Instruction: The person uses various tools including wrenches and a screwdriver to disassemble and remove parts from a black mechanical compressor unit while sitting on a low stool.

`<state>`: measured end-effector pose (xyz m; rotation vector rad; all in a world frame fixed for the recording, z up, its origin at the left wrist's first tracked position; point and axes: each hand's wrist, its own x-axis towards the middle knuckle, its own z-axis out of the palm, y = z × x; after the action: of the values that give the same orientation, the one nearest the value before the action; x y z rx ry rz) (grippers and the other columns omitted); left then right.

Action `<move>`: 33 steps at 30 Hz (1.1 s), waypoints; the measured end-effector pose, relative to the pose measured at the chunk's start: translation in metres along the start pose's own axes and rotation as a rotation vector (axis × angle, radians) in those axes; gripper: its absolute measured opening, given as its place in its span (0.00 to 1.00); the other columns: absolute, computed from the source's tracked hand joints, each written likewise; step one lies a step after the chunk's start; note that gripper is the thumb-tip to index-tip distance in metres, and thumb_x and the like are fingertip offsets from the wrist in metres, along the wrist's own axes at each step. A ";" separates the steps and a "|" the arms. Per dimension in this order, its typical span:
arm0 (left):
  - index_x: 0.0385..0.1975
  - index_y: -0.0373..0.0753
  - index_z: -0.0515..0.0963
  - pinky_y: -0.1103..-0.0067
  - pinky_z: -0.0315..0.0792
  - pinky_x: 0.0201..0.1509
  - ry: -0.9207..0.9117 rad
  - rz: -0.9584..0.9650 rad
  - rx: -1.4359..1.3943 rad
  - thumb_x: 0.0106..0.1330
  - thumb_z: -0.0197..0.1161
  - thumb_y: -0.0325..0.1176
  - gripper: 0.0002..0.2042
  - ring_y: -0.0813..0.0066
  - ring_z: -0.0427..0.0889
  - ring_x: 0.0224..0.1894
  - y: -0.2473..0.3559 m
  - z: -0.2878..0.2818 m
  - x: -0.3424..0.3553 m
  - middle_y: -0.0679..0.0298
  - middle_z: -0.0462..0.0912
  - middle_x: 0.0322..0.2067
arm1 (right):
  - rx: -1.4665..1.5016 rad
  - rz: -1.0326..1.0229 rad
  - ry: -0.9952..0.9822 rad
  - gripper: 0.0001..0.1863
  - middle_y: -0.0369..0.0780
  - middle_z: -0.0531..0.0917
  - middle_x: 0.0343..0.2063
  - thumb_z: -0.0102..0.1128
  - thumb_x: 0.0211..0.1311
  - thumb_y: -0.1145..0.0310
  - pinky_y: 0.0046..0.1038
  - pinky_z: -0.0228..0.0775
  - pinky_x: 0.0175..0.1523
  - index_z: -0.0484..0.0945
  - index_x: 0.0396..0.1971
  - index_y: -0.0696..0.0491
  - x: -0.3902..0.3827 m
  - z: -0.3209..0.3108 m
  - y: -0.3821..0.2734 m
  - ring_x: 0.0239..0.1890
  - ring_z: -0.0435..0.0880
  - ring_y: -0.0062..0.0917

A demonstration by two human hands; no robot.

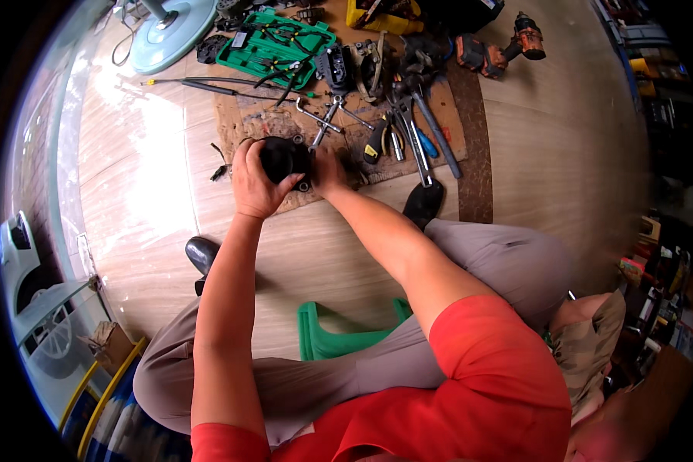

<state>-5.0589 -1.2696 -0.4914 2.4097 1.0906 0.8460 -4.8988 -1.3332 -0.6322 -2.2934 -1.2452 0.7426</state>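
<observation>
My left hand [258,185] grips a black round metal-or-plastic part [285,158] on a stained cardboard sheet [235,112], fingers over its left side and thumb along the front. My right hand [327,173] is closed at the part's right side, just below a silver cross-shaped wrench [325,123]; what its fingers hold is hidden. Pliers [375,142], a silver socket tool [397,144] and long-handled wrenches [431,131] lie to the right. A small dark piece with wires [219,165] lies to the left.
Behind are a green tool case [242,46], a yellow box [377,15], dark parts [335,65] and an orange drill [481,55]. A green stool [316,339] sits below me, a pale stand base [169,42] upper left. Another person's camouflage-clad leg [597,331] is at right.
</observation>
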 end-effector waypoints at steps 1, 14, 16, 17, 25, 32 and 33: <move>0.57 0.35 0.67 0.60 0.67 0.62 -0.002 -0.002 0.004 0.40 0.81 0.52 0.45 0.43 0.71 0.58 0.000 -0.001 -0.002 0.44 0.71 0.56 | 0.008 0.007 0.041 0.14 0.50 0.74 0.50 0.57 0.60 0.68 0.43 0.72 0.55 0.76 0.46 0.54 0.003 -0.001 -0.006 0.51 0.76 0.49; 0.57 0.33 0.65 0.59 0.68 0.61 -0.051 0.045 0.002 0.43 0.80 0.48 0.44 0.43 0.72 0.56 0.000 -0.006 0.006 0.45 0.71 0.55 | -0.430 -0.058 -0.273 0.15 0.48 0.78 0.56 0.45 0.68 0.71 0.41 0.70 0.61 0.75 0.52 0.54 0.085 -0.038 -0.013 0.59 0.77 0.43; 0.57 0.33 0.65 0.59 0.68 0.60 -0.056 0.052 0.008 0.43 0.80 0.48 0.43 0.43 0.73 0.55 0.001 -0.008 0.006 0.45 0.72 0.55 | -0.363 -0.017 -0.251 0.15 0.51 0.80 0.53 0.47 0.68 0.70 0.42 0.73 0.58 0.73 0.51 0.55 0.082 -0.039 -0.019 0.55 0.79 0.46; 0.57 0.33 0.65 0.60 0.68 0.60 -0.051 0.063 0.003 0.43 0.80 0.48 0.43 0.44 0.73 0.55 0.001 -0.008 0.008 0.45 0.72 0.54 | -0.283 0.034 -0.254 0.15 0.52 0.80 0.52 0.48 0.68 0.70 0.42 0.74 0.57 0.73 0.51 0.56 0.081 -0.042 -0.021 0.54 0.80 0.47; 0.59 0.34 0.65 0.62 0.69 0.58 -0.063 0.045 -0.015 0.44 0.79 0.47 0.43 0.47 0.75 0.52 -0.003 -0.014 0.000 0.48 0.75 0.51 | 0.353 -0.397 -0.242 0.15 0.51 0.82 0.26 0.55 0.70 0.59 0.40 0.73 0.39 0.78 0.32 0.57 0.007 -0.139 -0.049 0.31 0.84 0.43; 0.62 0.37 0.65 0.63 0.71 0.55 -0.017 0.104 -0.009 0.46 0.78 0.46 0.43 0.48 0.75 0.49 -0.002 -0.007 0.005 0.50 0.75 0.46 | 0.179 -0.380 -0.383 0.15 0.49 0.80 0.24 0.54 0.71 0.60 0.36 0.71 0.38 0.79 0.34 0.57 -0.043 -0.151 -0.071 0.29 0.81 0.36; 0.62 0.37 0.65 0.63 0.70 0.55 -0.026 0.101 0.002 0.46 0.78 0.46 0.42 0.48 0.75 0.49 -0.002 -0.008 0.005 0.50 0.75 0.46 | 0.165 -0.361 -0.377 0.15 0.49 0.80 0.24 0.54 0.71 0.60 0.37 0.71 0.38 0.79 0.34 0.57 -0.044 -0.148 -0.072 0.29 0.81 0.37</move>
<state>-5.0621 -1.2639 -0.4842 2.4882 0.9673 0.8435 -4.8706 -1.3511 -0.4654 -1.7774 -1.6360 1.1241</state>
